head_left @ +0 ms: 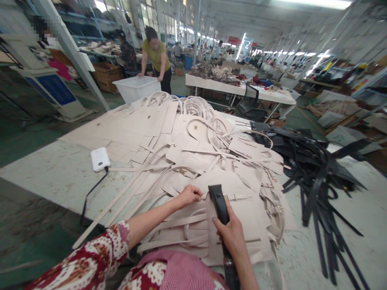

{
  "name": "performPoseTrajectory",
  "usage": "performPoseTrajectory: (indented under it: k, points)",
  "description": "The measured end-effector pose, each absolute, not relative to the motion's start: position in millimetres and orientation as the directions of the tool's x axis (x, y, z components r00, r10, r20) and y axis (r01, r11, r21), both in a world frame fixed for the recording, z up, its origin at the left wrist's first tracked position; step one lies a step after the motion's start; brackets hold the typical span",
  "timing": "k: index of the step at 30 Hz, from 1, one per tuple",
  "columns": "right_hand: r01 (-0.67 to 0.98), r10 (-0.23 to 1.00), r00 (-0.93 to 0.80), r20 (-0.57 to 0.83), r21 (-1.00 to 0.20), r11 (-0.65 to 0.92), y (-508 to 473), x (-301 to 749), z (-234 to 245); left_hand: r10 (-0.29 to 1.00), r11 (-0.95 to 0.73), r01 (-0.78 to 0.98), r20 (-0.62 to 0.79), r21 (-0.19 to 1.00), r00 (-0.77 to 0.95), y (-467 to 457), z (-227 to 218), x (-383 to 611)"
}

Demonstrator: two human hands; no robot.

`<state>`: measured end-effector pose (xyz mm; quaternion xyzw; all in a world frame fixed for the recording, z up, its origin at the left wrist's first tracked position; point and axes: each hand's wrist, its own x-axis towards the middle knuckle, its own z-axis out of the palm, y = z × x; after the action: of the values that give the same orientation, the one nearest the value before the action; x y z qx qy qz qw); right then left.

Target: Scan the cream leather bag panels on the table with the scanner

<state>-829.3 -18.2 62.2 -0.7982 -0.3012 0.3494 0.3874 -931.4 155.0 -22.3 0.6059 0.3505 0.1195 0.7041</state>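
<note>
One black tool (219,201) clasped in right grip (232,230), left grip (189,196) just beside, hold unclear, beige pieces (248,215) beneath

Grips black handheld tool (221,209) in right hand (234,233), above heaped beige pieces (250,213) and straps (181,221). Holds left hand (189,196), curled, just beside tool head (215,189). Includes, on pale table (45,173): white device (100,159) with black cable (96,184), to left; pile of black straps (313,193), to right. Shows, beyond table, person (155,52) in yellow-green top (159,60) gripping white bin (137,89).
</note>
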Motion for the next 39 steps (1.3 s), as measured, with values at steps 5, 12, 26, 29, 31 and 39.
performPoseTrajectory:
  k: [5, 12, 26, 29, 31, 39]
  points:
    - [0.183, 0.785, 0.488, -0.382, -0.835, -0.520, -38.0, -831.8, 78.1, 0.603, 0.213, 0.297, -0.364, 0.931, 0.710, 155.5, -23.5, -929.7]
    - [0.218, 0.811, 0.451, -0.373, -0.835, -0.505, -42.0, -839.8, 68.9, 0.588, 0.188, 0.289, -0.343, 0.939, 0.732, 151.1, -21.9, -931.0]
    - [0.191, 0.779, 0.473, -0.412, -0.815, -0.548, -36.7, -840.3, 59.1, 0.585, 0.229, 0.233, -0.325, 0.945, 0.743, 148.2, -21.5, -933.0]
    - [0.234, 0.777, 0.475, -0.412, -0.792, -0.564, -34.8, -840.8, 58.1, 0.588, 0.234, 0.231, -0.326, 0.944, 0.740, 147.6, -22.8, -933.0]
    - [0.294, 0.790, 0.507, -0.345, -0.792, -0.535, -29.4, -839.2, 58.5, 0.593, 0.233, 0.237, -0.331, 0.943, 0.734, 147.3, -23.9, -932.4]
    - [0.256, 0.775, 0.550, -0.312, -0.820, -0.512, -21.2, -828.5, 70.8, 0.582, 0.239, 0.250, -0.345, 0.938, 0.737, 147.7, -19.1, -933.1]
